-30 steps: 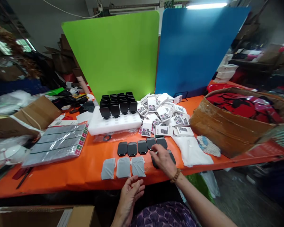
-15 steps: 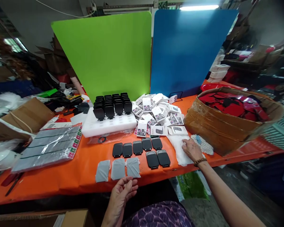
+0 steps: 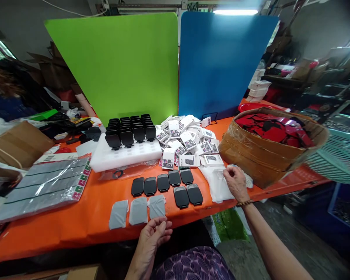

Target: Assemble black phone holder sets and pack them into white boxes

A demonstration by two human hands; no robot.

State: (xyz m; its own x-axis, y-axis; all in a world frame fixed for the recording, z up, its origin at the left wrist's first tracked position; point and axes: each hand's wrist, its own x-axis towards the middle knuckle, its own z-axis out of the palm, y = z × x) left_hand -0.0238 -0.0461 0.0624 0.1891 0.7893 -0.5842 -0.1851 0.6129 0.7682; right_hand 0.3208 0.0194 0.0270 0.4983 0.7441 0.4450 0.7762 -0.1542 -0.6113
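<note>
My right hand (image 3: pixel 236 183) pinches the edge of a thin translucent plastic bag (image 3: pixel 219 175), lifting it slightly from a stack of white bags (image 3: pixel 219 191). My left hand (image 3: pixel 154 235) hovers at the table's front edge, fingers loosely curled and slightly apart, with nothing visible in it. Just beyond it lie three flat pieces in grey wrapping (image 3: pixel 138 211), side by side. Several black rounded-square pads (image 3: pixel 163 182) form a row behind these. Two more black pads (image 3: pixel 181 197) lie nearer the white bags.
Upright black parts stand in a white foam block (image 3: pixel 128 155). Small white boxes (image 3: pixel 189 140) are heaped beside it. A cardboard box (image 3: pixel 253 151) with red and black pieces stands right, and a plastic-wrapped grey stack (image 3: pixel 41 186) lies left. Green (image 3: pixel 119 66) and blue (image 3: pixel 221 66) boards rise behind.
My right hand, previously resting on the white stack, has closed on a thin plastic bag and raised its edge. My left hand has hardly moved. The view has shifted right.
</note>
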